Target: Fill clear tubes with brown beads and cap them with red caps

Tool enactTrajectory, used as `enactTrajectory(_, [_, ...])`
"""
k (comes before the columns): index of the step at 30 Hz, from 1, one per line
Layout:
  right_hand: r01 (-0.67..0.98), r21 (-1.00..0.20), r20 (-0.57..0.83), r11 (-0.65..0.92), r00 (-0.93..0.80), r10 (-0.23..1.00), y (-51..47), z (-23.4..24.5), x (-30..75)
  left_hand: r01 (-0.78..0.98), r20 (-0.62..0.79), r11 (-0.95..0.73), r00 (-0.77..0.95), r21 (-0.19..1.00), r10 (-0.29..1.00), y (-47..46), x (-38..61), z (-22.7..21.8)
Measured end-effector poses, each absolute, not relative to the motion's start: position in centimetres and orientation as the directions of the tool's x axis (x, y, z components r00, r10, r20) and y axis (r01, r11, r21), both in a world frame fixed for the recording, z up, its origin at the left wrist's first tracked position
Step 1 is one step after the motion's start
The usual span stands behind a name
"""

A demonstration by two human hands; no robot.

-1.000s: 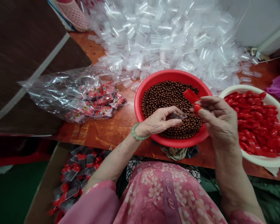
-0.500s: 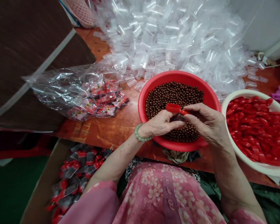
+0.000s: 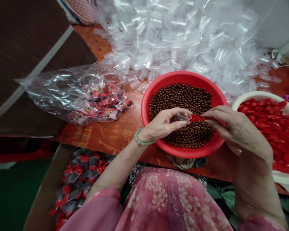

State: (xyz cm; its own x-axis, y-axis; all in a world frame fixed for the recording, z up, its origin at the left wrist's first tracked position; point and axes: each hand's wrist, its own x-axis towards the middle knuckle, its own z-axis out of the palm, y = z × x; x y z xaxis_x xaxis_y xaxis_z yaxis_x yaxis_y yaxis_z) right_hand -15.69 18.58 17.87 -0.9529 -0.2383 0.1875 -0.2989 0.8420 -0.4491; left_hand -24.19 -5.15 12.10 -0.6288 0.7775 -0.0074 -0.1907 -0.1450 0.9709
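My left hand (image 3: 167, 123), with a green bead bracelet on its wrist, is closed around a small clear plastic container (image 3: 182, 118) holding brown balls. At the container's right end is a red plastic cap (image 3: 196, 118); whether it is seated on the container I cannot tell. My right hand (image 3: 236, 123) pinches the cap's right side between thumb and fingers. Both hands are above a red basin (image 3: 148, 89) full of shiny brown balls (image 3: 180, 96).
Behind the basin is a large heap of clear plastic containers (image 3: 173, 45). A white basin (image 3: 234, 102) of red caps stands right. On the left lies a clear bag of red packets (image 3: 108, 101). Below left, a cardboard box (image 3: 44, 192) contains filled, red-capped containers (image 3: 74, 173).
The red cap, earlier upright above my left fingers, now lies toward my right hand. My right hand has shifted right, and the clear container shows more between my left fingers.
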Motion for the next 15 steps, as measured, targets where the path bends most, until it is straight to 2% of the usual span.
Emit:
enactTrajectory(2, [-0.277,-0.523,0.249,0.806,-0.954,-0.166,17.6,17.4,-16.3,-0.222,-0.016,-0.158,-0.626,0.962,0.78,-5.1,-24.2,12.1])
enactTrajectory(5, [-0.223,-0.682,0.336,0.696,-0.941,0.028,15.9,16.2,-17.1,-0.226,-0.027,-0.16,-0.651,0.961,0.758,-5.0,-24.3,11.9])
enactTrajectory(8, [-0.179,-0.819,0.309,0.545,-0.938,0.156,14.4,15.0,-17.8,-0.174,-0.032,-0.116,-0.675,0.978,0.737,-5.1,-24.5,11.8])
enactTrajectory(11, [-0.157,-0.888,0.273,0.433,-0.937,0.219,13.6,14.4,-17.8,-0.179,-0.044,-0.112,-0.691,0.977,0.722,-5.3,-24.6,11.9])
enactTrajectory(15, [-0.157,-0.922,0.239,0.355,-0.95,0.2,13.4,14.2,-17.1,-0.267,-0.068,-0.159,-0.677,0.95,0.733,-5.5,-24.4,11.8])
